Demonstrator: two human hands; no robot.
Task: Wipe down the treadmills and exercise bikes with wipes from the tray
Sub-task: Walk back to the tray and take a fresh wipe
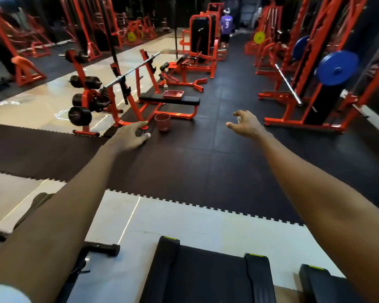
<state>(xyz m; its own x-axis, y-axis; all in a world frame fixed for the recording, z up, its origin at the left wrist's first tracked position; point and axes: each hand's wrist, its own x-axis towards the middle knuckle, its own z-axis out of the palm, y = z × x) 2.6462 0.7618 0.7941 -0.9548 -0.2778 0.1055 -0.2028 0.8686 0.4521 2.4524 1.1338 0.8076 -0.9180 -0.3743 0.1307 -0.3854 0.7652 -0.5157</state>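
Standing behind a black treadmill belt with yellow-tipped end caps (206, 278), reaching both arms out over the black rubber floor (206, 149). Holding the left hand (130, 136) flat, fingers straight, released. Holding the right hand (244, 124) loose, fingers slackly curved, likewise released. Well ahead, beyond both hands: shallow red rectangular tray (173, 94) lying on a flat black padded counter with an orange frame (190, 99), clear plastic bottle (166, 85) just beside the tray. Down on the floor near the left hand: translucent reddish bucket (162, 123).
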